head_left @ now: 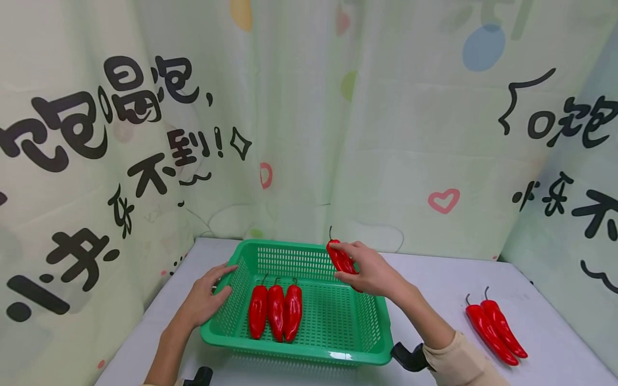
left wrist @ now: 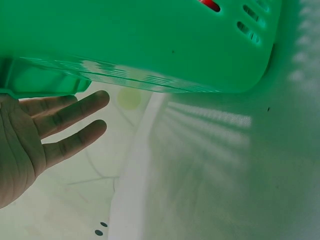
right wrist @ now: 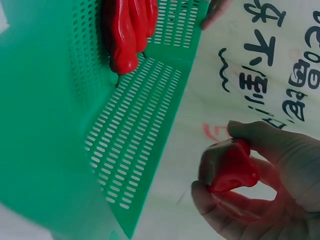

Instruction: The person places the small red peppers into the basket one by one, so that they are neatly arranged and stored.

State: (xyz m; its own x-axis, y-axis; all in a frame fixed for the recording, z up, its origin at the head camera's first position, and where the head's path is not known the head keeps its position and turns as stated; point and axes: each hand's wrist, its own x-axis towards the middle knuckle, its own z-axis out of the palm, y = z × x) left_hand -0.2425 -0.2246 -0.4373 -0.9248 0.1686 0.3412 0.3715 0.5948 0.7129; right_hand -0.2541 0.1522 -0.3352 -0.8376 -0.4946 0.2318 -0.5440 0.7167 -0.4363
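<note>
My right hand [head_left: 369,268] grips a red chili pepper [head_left: 341,260] above the right back part of a green plastic basket [head_left: 309,354]. In the right wrist view that held pepper [right wrist: 230,166] sits between the thumb and fingers of the right hand [right wrist: 280,185]. Against the basket's left rim rests my left hand [head_left: 207,297], thumb and fingers spread. The left wrist view has its fingers extended below the rim; whether they press on it is hard to tell. Inside the basket, three red peppers [head_left: 276,312] lie side by side on the left, stems toward the back.
Two more red peppers [head_left: 497,327] lie together on the white table [head_left: 434,279], right of the basket. A pale curtain [head_left: 386,161] with black lettering hangs behind the table and along both sides. Black straps [head_left: 410,358] show at the wrists.
</note>
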